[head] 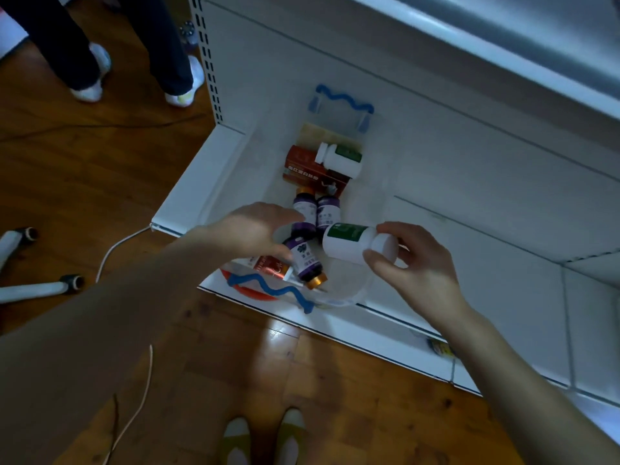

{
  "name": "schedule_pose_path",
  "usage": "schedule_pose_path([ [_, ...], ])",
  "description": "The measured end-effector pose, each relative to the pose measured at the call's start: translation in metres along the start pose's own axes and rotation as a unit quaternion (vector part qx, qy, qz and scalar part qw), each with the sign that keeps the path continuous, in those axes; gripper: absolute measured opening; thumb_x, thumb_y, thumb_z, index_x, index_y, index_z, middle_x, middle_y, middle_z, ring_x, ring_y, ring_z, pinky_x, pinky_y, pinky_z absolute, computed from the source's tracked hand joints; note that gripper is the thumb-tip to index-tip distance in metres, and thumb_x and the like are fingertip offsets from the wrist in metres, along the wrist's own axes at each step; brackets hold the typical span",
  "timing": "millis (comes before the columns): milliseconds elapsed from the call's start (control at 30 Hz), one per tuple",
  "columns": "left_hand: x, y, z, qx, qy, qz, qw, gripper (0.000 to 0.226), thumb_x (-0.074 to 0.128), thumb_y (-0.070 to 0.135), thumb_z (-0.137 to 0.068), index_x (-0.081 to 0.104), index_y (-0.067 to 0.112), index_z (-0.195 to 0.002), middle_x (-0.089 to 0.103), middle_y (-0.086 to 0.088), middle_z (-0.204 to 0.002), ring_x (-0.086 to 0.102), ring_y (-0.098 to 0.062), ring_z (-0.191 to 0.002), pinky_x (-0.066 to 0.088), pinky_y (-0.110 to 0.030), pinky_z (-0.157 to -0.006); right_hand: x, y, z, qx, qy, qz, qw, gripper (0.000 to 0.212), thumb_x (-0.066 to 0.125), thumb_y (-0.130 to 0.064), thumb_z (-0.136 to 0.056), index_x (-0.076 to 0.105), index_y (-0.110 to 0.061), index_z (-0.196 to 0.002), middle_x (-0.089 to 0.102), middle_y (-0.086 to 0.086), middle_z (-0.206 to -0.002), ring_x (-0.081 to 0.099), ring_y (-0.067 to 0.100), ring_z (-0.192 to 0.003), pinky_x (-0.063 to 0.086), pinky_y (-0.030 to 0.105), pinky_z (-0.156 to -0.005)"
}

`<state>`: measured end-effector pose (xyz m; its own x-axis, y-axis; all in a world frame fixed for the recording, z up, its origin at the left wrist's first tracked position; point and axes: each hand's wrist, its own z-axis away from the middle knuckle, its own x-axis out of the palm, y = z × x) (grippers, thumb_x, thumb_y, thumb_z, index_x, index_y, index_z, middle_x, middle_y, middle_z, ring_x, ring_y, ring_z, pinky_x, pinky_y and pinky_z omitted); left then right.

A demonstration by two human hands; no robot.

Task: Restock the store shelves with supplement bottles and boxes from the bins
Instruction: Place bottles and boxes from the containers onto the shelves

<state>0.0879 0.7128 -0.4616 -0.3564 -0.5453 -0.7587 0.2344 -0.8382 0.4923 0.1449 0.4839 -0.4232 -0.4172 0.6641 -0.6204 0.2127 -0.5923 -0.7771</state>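
A clear plastic bin [349, 290] with wavy blue handles sits on the white bottom shelf [469, 250]. My right hand [409, 263] grips a white bottle with a green label [349, 241] by its cap, lying sideways over the bin. My left hand [255, 229] reaches into the bin and its thumb and fingers close round a purple bottle with a gold cap [307, 263]. Two more purple bottles [317, 211] lie behind it. Further back are a red box [308, 167] and another white bottle [340, 159]. A red box [268, 265] lies partly under my left hand.
Another person's legs and white shoes [134, 82] stand on the wooden floor at the upper left. A white cable [114, 253] runs along the floor by the shelf corner. White tube legs [37, 286] lie at the left. My own shoes [265, 437] show at the bottom.
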Motion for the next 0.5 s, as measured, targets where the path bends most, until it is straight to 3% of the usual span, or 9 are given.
schedule_pose_path([
  [133,0.006,-0.012,-0.018,-0.025,-0.087,-0.033,0.995,0.074,0.069,0.036,-0.081,0.03,0.029,-0.143,0.037,0.002,-0.146,0.037,-0.018,-0.131,0.033,-0.029,-0.101,0.003,0.005,0.003,-0.037,0.019,0.017,0.999,0.028,0.073,-0.013,-0.074,0.064,-0.019,-0.1,0.051,-0.02,-0.095,0.054,0.0,-0.09,0.044,0.005,-0.076],
  [367,0.019,-0.031,-0.041,-0.008,-0.21,-0.155,0.965,0.065,0.071,0.036,-0.078,0.042,0.024,-0.135,0.05,0.0,-0.133,0.045,-0.018,-0.12,0.04,-0.032,-0.099,0.007,0.011,0.004,-0.068,0.028,0.027,0.997,0.031,0.074,-0.014,-0.075,0.065,-0.016,-0.104,0.056,-0.011,-0.096,0.052,0.002,-0.089,0.044,0.009,-0.076],
  [500,0.025,-0.036,-0.049,-0.001,-0.245,-0.205,0.948,0.06,0.067,0.031,-0.082,0.042,0.02,-0.135,0.051,-0.002,-0.129,0.046,-0.02,-0.118,0.038,-0.028,-0.097,0.007,0.012,0.004,-0.074,0.023,0.03,0.997,0.031,0.074,-0.014,-0.075,0.065,-0.017,-0.105,0.057,-0.009,-0.097,0.053,0.003,-0.088,0.046,0.015,-0.075],
])
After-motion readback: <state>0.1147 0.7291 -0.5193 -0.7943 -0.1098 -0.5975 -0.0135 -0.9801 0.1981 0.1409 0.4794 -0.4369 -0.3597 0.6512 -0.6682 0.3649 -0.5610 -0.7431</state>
